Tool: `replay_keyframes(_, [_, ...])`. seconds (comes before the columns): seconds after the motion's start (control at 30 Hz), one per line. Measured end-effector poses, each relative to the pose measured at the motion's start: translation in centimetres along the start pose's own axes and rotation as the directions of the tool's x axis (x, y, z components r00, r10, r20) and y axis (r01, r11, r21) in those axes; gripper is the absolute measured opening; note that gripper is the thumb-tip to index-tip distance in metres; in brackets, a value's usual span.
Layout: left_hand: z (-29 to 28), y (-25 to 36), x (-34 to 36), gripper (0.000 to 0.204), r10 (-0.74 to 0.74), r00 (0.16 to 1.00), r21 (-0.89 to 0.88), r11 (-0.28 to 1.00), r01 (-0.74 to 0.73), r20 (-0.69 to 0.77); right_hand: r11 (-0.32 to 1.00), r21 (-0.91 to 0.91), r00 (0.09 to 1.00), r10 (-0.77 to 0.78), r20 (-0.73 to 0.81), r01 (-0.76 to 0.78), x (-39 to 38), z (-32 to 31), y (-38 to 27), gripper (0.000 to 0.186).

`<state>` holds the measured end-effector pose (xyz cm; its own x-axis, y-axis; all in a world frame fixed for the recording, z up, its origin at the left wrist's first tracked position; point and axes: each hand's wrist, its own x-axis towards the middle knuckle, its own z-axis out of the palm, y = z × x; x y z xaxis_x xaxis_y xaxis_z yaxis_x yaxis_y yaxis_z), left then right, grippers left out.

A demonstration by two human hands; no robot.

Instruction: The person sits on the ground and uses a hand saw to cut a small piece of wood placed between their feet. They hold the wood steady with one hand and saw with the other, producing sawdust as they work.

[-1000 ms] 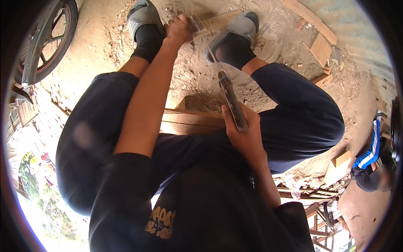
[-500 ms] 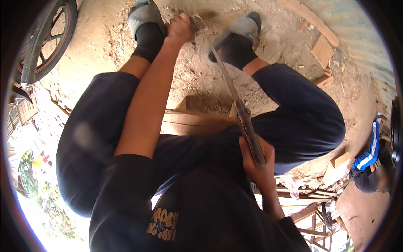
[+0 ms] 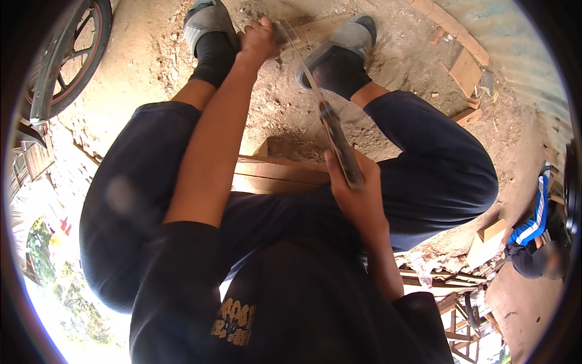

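My right hand (image 3: 357, 185), lower right of centre, is wrapped around the dark handle (image 3: 339, 145) of a saw, thumb laid along its side. The thin blade (image 3: 309, 76) slants from there toward the upper left and reaches a small block (image 3: 285, 35) at the top centre of the frame. My left hand (image 3: 257, 43), just left of that block, has its fingers curled against it and gripping it; I cannot tell how the fingertips sit underneath. A pale wooden strip (image 3: 321, 29) runs rightward from the block to my right sandal (image 3: 357, 35). My left sandal (image 3: 208, 23) stands beside my left hand.

Below, near the centre, wooden planks (image 3: 276, 173) lie between my thighs. The ground (image 3: 145, 54) is bare dirt. A spoked wheel (image 3: 91, 51) fills the upper left corner, and corrugated sheeting (image 3: 521, 54) the upper right, with a wooden offcut (image 3: 464, 73) near it. At the right edge another person (image 3: 530, 236) shows in blue and white clothing, and a clear bottle (image 3: 421, 270) lies lower right.
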<state>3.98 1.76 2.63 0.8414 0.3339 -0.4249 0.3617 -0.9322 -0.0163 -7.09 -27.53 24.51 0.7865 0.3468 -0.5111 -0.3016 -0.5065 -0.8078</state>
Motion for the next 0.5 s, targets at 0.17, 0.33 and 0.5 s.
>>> replay_keyframes(0.17, [-0.6, 1.1, -0.5, 0.074, -0.013, 1.000, 0.014, 1.000, 0.013, -0.008, 1.000, -0.007, 0.999, 0.004, -0.038, -0.004, -4.0, -1.9, 0.4, 0.016])
replay_keyframes(0.33, [-0.5, 0.8, -0.7, 0.066, 0.052, 0.997, 0.028, 0.998, -0.051, -0.055, 1.000, 0.004, 1.000, 0.025, 0.009, -0.025, -1.7, -0.5, 0.4, 0.011])
replay_keyframes(0.5, [-0.2, 0.4, -0.2, 0.070, -0.024, 0.999, -0.015, 1.000, 0.024, -0.031, 1.000, -0.007, 1.000, 0.009, -0.026, -0.010, -4.5, -2.2, 0.1, 0.010])
